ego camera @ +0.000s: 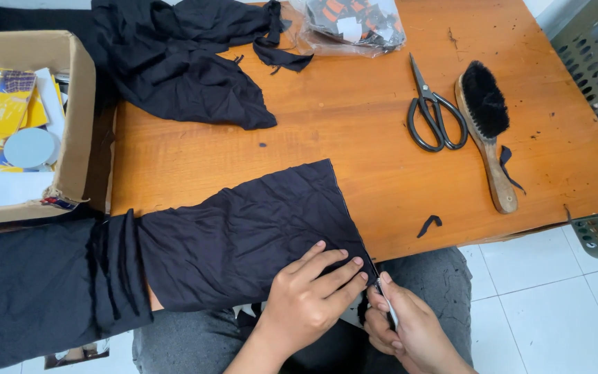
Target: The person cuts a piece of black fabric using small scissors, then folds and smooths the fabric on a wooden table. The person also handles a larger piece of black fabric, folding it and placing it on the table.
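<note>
the left hand (pixel 311 298) lies flat, fingers spread, on the corner of a wrinkled black cloth (pixel 243 232) that stretches across the near edge of the orange wooden worktop (pixel 354 125). just beside it, the right hand (pixel 410 329) grips a small metal tool (pixel 387 305) (its kind is hard to tell) at the cloth's edge. farther back lie black scissors (pixel 434 114) and, just beside them, a wooden-handled brush (pixel 487 131) with black bristles. a second heap of black fabric (pixel 181 55) lies at the far left, near a clear plastic bag (pixel 351 24). an open cardboard box (pixel 77 118) stands at the left edge.
</note>
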